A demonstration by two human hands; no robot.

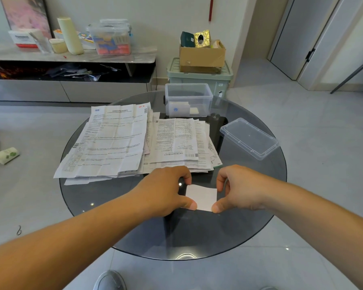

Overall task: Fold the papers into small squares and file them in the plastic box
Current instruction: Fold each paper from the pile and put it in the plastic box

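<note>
Your left grip [166, 190] and right grip [239, 189] close on a small folded paper square [201, 197] at the near middle of the round glass desk [197, 233]. Each pinches one side between thumb and curled fingers, with the left thumb at the square's near left corner and the right thumb at its near right corner. The square lies low over the glass; whether it rests on it cannot be told. Just beyond your knuckles, a spread stack of printed papers [134, 141] covers the desk's left and centre. Behind the stack, the clear plastic box [189, 95] stands open at the far edge with folded pieces [179, 108] on its floor, and its lid [249, 138] lies apart to the right.
</note>
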